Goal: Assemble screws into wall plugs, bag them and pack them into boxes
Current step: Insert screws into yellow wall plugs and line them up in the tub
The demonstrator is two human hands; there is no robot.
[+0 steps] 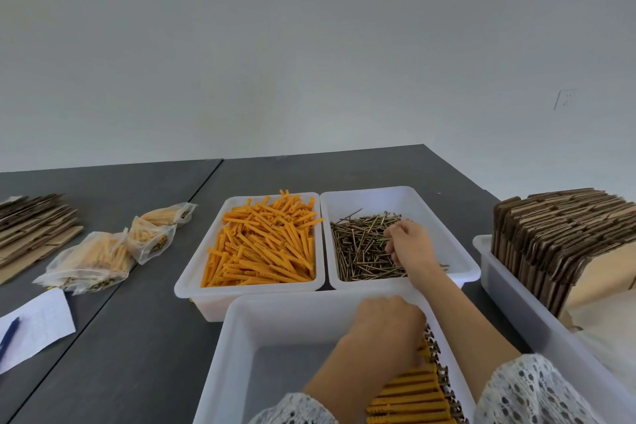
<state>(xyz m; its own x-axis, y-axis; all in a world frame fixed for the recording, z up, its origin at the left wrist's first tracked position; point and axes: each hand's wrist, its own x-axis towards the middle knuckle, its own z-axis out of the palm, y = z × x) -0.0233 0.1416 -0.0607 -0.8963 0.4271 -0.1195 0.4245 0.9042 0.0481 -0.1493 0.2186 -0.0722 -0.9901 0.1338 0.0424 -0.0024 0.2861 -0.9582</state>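
Brass-coloured screws (364, 248) heaped in the far right white tray (461, 272), my right hand (409, 244) dipped among them, fingers curled and pinching at screws, my left hand (385, 330) in the near tray (241, 337) on assembled orange plugs (409, 396), its grip hidden, loose orange plugs (265, 241) beside.

L hand (385, 330) fingertips hidden; assembled plugs (413, 396) cut off at btm edge.
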